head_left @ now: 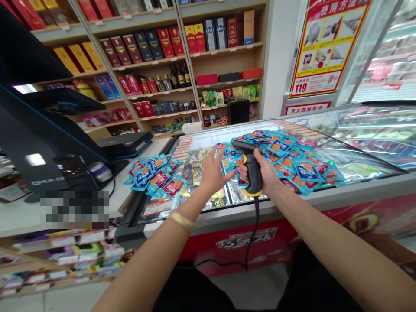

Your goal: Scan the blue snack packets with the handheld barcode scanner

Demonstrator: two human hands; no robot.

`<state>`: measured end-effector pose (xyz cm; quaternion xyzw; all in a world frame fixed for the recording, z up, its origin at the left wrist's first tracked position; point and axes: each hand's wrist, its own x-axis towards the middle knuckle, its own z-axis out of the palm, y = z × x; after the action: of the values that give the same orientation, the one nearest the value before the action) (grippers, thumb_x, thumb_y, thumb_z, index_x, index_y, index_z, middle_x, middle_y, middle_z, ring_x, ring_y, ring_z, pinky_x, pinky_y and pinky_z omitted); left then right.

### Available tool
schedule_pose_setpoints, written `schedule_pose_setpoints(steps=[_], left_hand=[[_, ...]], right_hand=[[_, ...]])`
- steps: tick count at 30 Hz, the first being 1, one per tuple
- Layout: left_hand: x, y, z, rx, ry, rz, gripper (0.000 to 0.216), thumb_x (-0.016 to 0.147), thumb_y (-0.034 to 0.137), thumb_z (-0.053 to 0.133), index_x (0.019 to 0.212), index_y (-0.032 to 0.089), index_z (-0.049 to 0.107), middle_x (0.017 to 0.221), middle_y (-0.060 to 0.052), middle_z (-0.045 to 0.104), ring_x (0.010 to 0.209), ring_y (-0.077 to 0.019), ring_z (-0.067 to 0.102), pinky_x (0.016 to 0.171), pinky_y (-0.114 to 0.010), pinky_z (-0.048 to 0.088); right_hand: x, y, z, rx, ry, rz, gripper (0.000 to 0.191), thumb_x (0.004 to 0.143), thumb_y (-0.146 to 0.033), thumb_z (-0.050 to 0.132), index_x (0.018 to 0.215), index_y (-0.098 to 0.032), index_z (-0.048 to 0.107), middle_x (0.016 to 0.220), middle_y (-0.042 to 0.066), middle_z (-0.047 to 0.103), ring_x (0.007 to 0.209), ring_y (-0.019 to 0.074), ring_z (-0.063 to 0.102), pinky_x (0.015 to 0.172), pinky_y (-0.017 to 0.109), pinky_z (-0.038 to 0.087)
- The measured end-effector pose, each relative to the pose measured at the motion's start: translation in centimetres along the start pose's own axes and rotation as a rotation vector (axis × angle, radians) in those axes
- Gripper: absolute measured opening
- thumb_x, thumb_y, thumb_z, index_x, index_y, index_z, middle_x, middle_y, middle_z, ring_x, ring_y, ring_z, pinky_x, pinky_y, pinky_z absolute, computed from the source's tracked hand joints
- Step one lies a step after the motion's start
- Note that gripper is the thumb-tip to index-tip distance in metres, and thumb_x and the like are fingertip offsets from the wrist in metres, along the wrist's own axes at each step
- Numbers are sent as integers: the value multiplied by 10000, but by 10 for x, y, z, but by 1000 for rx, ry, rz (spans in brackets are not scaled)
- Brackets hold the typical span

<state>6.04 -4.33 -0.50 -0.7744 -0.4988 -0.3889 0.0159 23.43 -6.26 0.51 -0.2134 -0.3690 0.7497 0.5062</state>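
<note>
My right hand [264, 173] is wrapped round the grip of a black and yellow barcode scanner [248, 167], whose cord hangs down in front of the freezer. The scanner's head points left over a large heap of blue snack packets [292, 158] lying on the glass lid of a chest freezer [292, 203]. My left hand [212, 171] hovers over the glass with fingers spread, reaching toward the near packets of the heap; whether it touches one I cannot tell. A smaller pile of the same blue packets [154, 173] lies to the left on the white counter.
A black till screen [35, 130] and a printer [125, 144] stand on the white counter [19, 214] at left. Shelves of boxed goods [156, 47] fill the back wall. A red poster [325, 43] hangs at right. Small goods racks sit below the counter.
</note>
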Motion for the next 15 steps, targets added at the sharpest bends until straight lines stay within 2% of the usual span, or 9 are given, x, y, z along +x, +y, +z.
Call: schedule_pose_setpoints(steps=[4, 7, 11, 13, 15], left_hand=[[13, 36, 48, -166, -49, 64, 735, 723, 341, 689, 1392, 170, 439, 1479, -200, 379, 1390, -340, 333, 1125, -478, 268], [20, 48, 69, -188, -143, 88, 726, 701, 284, 693, 1376, 165, 452, 1467, -197, 407, 1383, -341, 345, 1133, -498, 255], [23, 53, 77, -156, -260, 69, 521, 699, 160, 635, 1216, 209, 597, 1275, -141, 603, 1211, -324, 526, 1064, -480, 344], [22, 53, 76, -215, -237, 27, 385, 725, 157, 610, 1100, 229, 661, 1146, -111, 669, 1094, -303, 592, 1000, -436, 401], [21, 52, 74, -338, -151, -44, 264, 758, 185, 602, 996, 248, 697, 1040, -81, 699, 1007, -278, 623, 949, -388, 429]], right_hand=[[-20, -15, -34, -51, 113, -75, 491, 752, -693, 557, 827, -208, 566, 548, -5, 517, 494, 153, 512, 478, 277, 435], [-27, -17, -46, -11, 157, -113, 491, 736, -683, 581, 872, -211, 566, 541, -13, 515, 488, 156, 518, 475, 281, 444], [-29, -12, -45, 2, 164, -103, 496, 737, -677, 588, 902, -209, 567, 541, -5, 532, 515, 172, 557, 467, 276, 448], [-30, -10, -43, -2, 158, -100, 487, 740, -669, 594, 897, -208, 570, 548, 2, 545, 525, 174, 567, 457, 268, 442], [-32, -8, -42, 3, 153, -110, 474, 738, -660, 608, 875, -208, 574, 559, 6, 553, 522, 165, 560, 439, 253, 428]])
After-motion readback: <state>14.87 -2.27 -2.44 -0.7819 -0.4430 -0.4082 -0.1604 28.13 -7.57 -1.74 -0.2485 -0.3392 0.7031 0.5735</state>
